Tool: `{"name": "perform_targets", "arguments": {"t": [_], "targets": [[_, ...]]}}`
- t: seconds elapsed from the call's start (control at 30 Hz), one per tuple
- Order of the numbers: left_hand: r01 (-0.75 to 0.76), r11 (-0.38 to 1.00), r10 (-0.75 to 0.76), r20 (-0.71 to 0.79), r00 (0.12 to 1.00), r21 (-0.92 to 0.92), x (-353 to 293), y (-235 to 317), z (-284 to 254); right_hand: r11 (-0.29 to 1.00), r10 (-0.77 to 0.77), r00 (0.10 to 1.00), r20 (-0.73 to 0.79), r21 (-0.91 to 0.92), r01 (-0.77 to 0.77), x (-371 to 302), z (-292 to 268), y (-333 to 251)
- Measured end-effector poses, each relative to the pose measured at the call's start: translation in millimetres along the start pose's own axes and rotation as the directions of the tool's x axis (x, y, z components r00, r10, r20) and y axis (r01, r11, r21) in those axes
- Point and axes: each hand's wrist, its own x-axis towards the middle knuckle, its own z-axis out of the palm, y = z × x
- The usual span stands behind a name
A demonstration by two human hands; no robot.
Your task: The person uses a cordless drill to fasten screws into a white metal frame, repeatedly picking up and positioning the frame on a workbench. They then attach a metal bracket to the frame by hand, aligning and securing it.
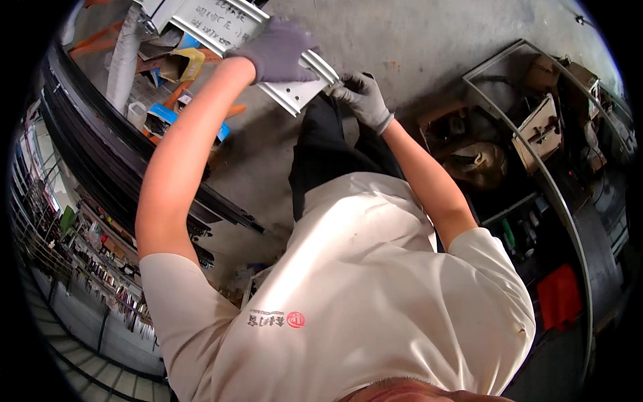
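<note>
A long silver-white metal profile [213, 25] with raised edges runs from the upper left toward the middle. Dark handwriting marks its flat face, and small holes show near its free end. My left hand [280, 52], in a grey glove, is wrapped over the profile a short way back from that end. At the end's right corner is my right hand [364, 102], in a lighter grey glove. Its fingers are bent and pressed together against the corner of the profile; whether a small part is also between them is hidden.
Long dark profiles [100, 144] lie stacked along my left. Beyond my left forearm are a yellow box [182, 65], a blue box [164, 115] and orange supports. A metal-framed rack [569, 221] with cartons and a red item [558, 297] stands to my right. Concrete floor [408, 40] lies ahead.
</note>
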Motion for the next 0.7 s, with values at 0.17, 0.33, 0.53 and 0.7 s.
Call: {"name": "perform_targets", "arguments": {"t": [0.17, 0.33, 0.53, 0.7], "targets": [[0.009, 1.0, -0.008, 0.05, 0.999, -0.027, -1.4, 2.1, -2.5, 1.0, 0.023, 1.0, 0.011, 0.009, -0.023, 3.1, -3.4, 11.3], [0.006, 1.0, -0.005, 0.076, 0.997, -0.012, 0.1, 2.8, -4.7, 0.999, 0.0, 0.995, -0.104, -0.047, -0.005, 4.4, 13.7, 9.9], [-0.04, 0.999, 0.04, -0.002, 0.999, 0.032, -1.9, -4.5, 3.3, 0.995, 0.067, 0.995, -0.076, -0.07, -0.072, 11.0, 13.7, 1.4], [-0.121, 0.991, 0.122, 0.022, 0.992, -0.059, 2.6, -25.6, 11.4, 0.997, 0.082, 0.988, -0.131, 0.017, -0.08, 13.5, 6.7, 16.4]]}}
